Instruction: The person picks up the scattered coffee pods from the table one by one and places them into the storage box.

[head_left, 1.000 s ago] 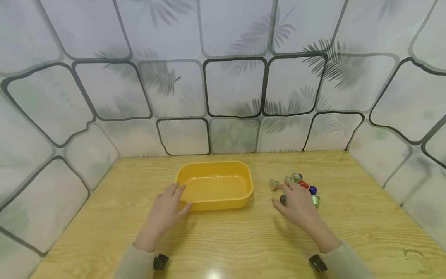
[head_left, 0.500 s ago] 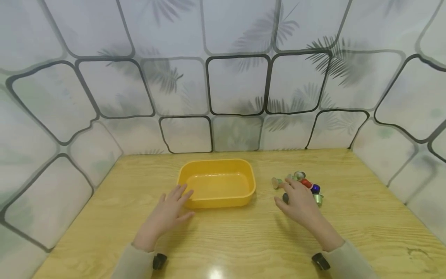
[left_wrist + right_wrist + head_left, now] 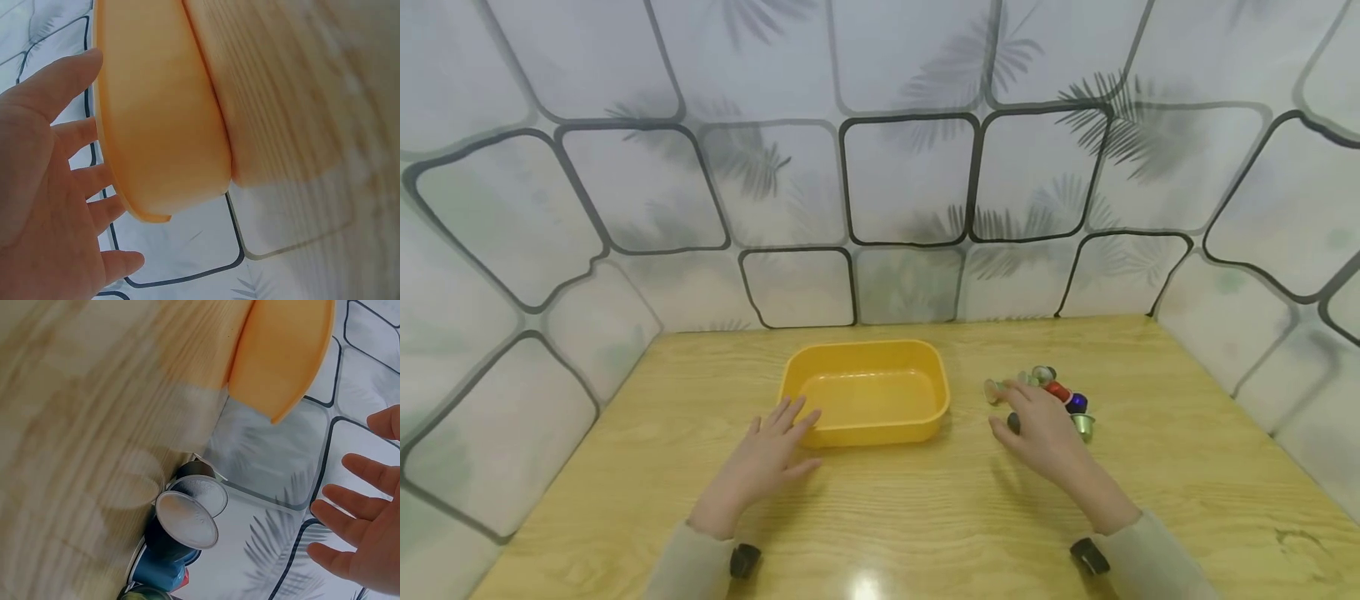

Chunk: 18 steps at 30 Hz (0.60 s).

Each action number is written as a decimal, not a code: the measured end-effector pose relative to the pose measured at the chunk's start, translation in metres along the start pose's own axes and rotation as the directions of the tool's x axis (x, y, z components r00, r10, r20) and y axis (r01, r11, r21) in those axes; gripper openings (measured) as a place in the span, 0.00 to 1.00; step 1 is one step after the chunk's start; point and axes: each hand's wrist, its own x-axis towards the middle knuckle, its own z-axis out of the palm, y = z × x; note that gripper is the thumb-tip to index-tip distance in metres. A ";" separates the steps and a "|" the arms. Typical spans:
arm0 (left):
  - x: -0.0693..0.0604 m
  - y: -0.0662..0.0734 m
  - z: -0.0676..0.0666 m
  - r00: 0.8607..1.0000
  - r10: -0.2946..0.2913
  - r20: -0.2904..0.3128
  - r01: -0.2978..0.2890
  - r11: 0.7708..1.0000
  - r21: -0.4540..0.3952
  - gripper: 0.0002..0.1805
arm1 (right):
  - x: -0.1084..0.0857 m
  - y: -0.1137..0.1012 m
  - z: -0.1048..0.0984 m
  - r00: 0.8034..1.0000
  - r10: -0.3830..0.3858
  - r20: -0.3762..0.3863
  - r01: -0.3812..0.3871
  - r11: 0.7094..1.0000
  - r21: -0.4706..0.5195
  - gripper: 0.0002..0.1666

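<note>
- Head view: a pale wall [image 3: 902, 183] with dark-outlined blocks and grey leaves rises behind everything (it wraps round both sides).
- Below it I have a light wood-grain table [image 3: 880, 517].
- On that sits a yellow tray [image 3: 872, 434] with rounded corners, near the middle.
- My left hand [image 3: 763, 454] is at the tray's near left corner, fingers spread, grip empty; whether I touch the rim I cannot tell.
- My right hand [image 3: 1045, 437] is over the capsules [image 3: 1043, 375], fingers loosely extended, clasping nothing (the right wrist view shows my fingertips apart from them).
- Smallest, those capsules lie clustered right of the tray: a red capsule [image 3: 1057, 392], a blue capsule [image 3: 1078, 403] just beside it, a pale green capsule [image 3: 1083, 427] nearer me, and a dark capsule [image 3: 1014, 422] partly behind my hand.
</note>
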 end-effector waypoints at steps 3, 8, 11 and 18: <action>-0.001 -0.001 0.001 1.000 0.004 0.011 -0.004 1.000 0.008 0.34 | 0.001 0.002 0.001 1.000 -0.006 -0.010 0.006 1.000 0.020 0.18; -0.002 -0.002 0.001 0.999 0.014 0.033 -0.014 1.000 0.007 0.35 | 0.000 0.007 0.002 0.999 -0.048 -0.018 0.049 0.996 0.076 0.21; -0.002 -0.001 0.000 0.999 0.011 0.045 -0.011 1.000 0.004 0.34 | 0.000 0.011 0.004 0.997 -0.072 -0.016 0.074 0.993 0.096 0.22; -0.003 -0.001 -0.001 0.999 0.002 0.050 -0.002 1.000 -0.003 0.34 | -0.001 0.018 0.002 0.995 -0.094 0.023 0.091 0.990 0.111 0.22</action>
